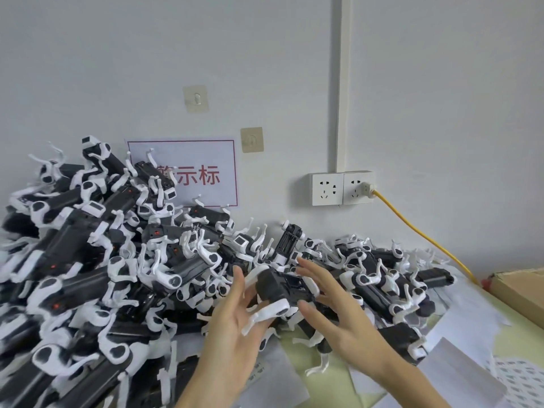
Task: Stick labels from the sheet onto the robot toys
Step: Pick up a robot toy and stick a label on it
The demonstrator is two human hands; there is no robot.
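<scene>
A robot toy [282,290], black with white legs, sits between my two hands above the table [332,381]. My left hand [232,328] cups it with fingers spread; my right hand [332,313] is open just beside it. The wall sign [200,172] reads "示标" in red. I see a label sheet [518,375] at right and a toy pile [88,260] at left.

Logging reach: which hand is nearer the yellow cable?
Right. The right hand is at the held robot toy, nearer the yellow cable up right; the left hand is farther left.
</scene>
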